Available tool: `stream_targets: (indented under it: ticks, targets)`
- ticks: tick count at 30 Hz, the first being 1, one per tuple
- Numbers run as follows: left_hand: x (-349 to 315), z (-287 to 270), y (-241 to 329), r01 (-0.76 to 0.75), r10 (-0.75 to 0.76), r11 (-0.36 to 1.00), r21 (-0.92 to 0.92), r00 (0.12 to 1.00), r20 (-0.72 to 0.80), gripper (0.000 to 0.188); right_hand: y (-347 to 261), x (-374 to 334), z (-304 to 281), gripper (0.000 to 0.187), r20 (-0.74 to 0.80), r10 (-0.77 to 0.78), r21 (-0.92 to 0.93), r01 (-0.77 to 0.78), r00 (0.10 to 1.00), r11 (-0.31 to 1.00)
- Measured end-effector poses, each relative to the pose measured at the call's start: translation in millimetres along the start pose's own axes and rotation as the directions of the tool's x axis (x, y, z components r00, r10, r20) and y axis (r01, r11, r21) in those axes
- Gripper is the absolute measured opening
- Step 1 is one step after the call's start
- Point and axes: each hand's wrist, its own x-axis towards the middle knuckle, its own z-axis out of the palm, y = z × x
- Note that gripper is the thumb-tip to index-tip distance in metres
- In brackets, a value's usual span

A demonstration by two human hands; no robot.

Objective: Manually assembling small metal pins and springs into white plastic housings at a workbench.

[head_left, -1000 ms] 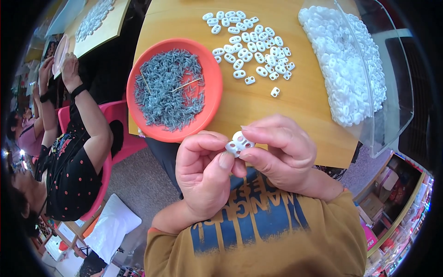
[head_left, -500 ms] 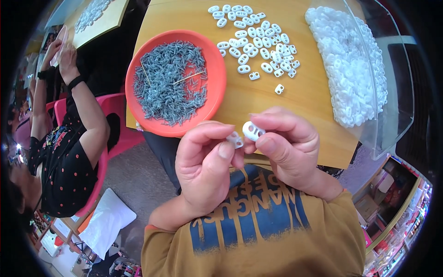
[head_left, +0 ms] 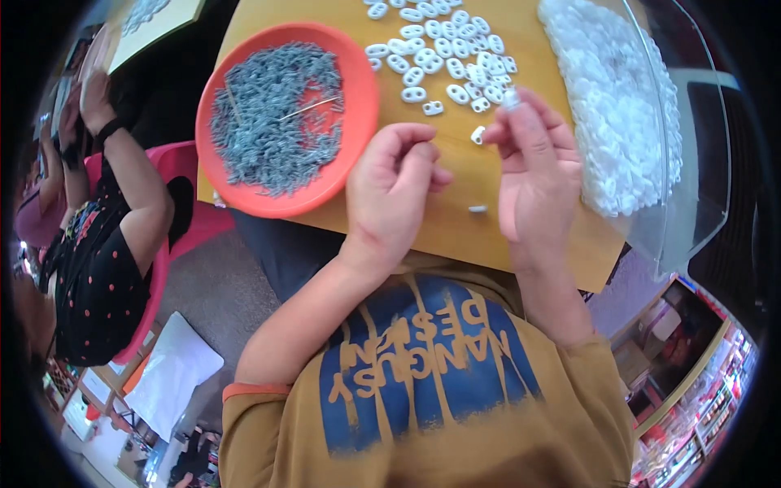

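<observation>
My left hand (head_left: pixel 394 191) is closed beside the orange-red bowl (head_left: pixel 368 134), its fingers curled in; whatever they may hold is hidden. Farther right, my right hand (head_left: pixel 537 167) is raised over the table, pinching a small white plastic piece (head_left: pixel 511 98) between thumb and fingertips. Just left of those fingers lies a small white block (head_left: pixel 478 135) with a dark hole. A slim white piece (head_left: pixel 477 209) rests on the wood between my two hands. Many tiny grey pieces (head_left: pixel 268 122), perhaps springs, fill the bowl, with two thin sticks among them.
Many white two-hole oval pieces (head_left: pixel 413 76) are scattered across the wooden table (head_left: pixel 443 167). At the right, a clear plastic tray (head_left: pixel 663 236) stands beside a heap of white pieces (head_left: pixel 622 122). Another person (head_left: pixel 98 285) sits at the left on a pink chair (head_left: pixel 154 317).
My hands have parted: the right moved up and right, the left slightly up, fingers curling in. Earlier each held a white two-hole piece, close together. A slim white piece now lies between them.
</observation>
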Motion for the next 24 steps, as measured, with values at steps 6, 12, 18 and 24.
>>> stream_targets:
  ticks: [6, 12, 18, 24]
  targets:
    - [-33, -2, -26, -0.42, 0.429, 0.855, 0.304, 0.902, 0.041, 0.017, -4, 14, -12, 0.02, -0.116, -0.266, -0.044, 0.262, 0.957, 0.964]
    - [-31, -13, -21, -0.757, 0.357, 0.136, 0.639, 0.639, 0.681, 0.033, -10, 6, -22, 0.02, -0.089, -0.256, -0.064, 0.251, 0.962, 0.966]
    - [-4, -5, -14, -0.694, 0.315, -0.032, 0.719, 0.676, 0.666, 0.034, -8, -1, -11, 0.021, -0.028, -0.186, -0.083, 0.183, 0.982, 0.98]
    - [15, -3, -8, -0.689, 0.564, 0.005, 0.725, 0.601, 0.567, 0.036, -8, -6, -16, 0.02, 0.008, -0.187, -0.065, 0.187, 0.982, 0.98]
